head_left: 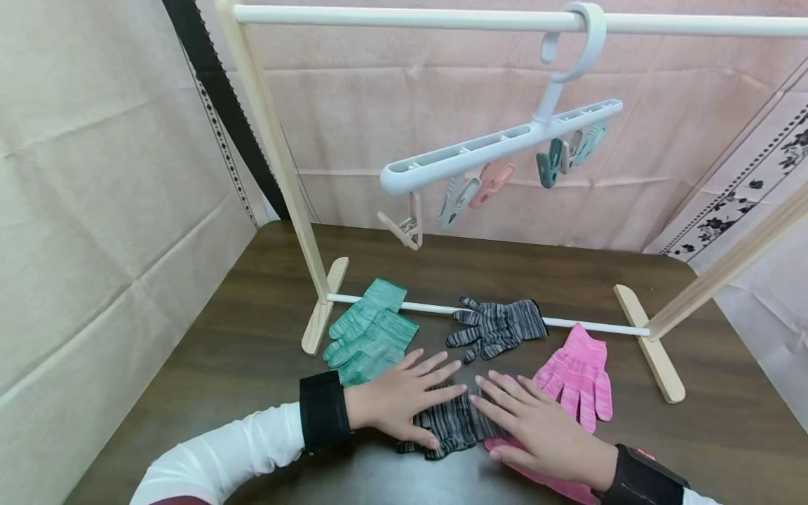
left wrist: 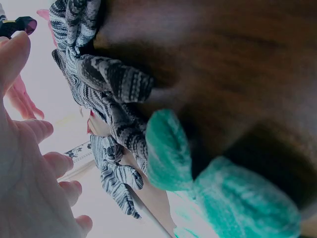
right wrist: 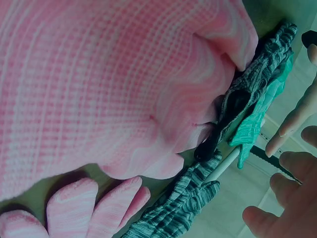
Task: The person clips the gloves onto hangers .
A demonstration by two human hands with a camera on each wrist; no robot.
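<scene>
Both hands lie flat with fingers straight, the left hand (head_left: 404, 403) and right hand (head_left: 536, 428) pressing a grey striped glove (head_left: 451, 428) on the table (head_left: 726, 428), while every clip on the hanger (head_left: 505, 140) hangs empty, so no glove is hung yet.

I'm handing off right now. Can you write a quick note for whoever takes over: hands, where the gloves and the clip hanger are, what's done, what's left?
Left hand: open, fingers flat on the near grey striped glove on the table.
Right hand: open, flat, touching that same glove and lying over a pink glove at the table's near edge.
Other gloves on the table: two green gloves stacked at left, second grey glove across the rack's base rod, second pink glove at right.
Clip hanger: hooked on the rack's top rail, tilted, all clips bare.
Done: nothing clipped.
Left: all six gloves, judging by the bare clips.
</scene>
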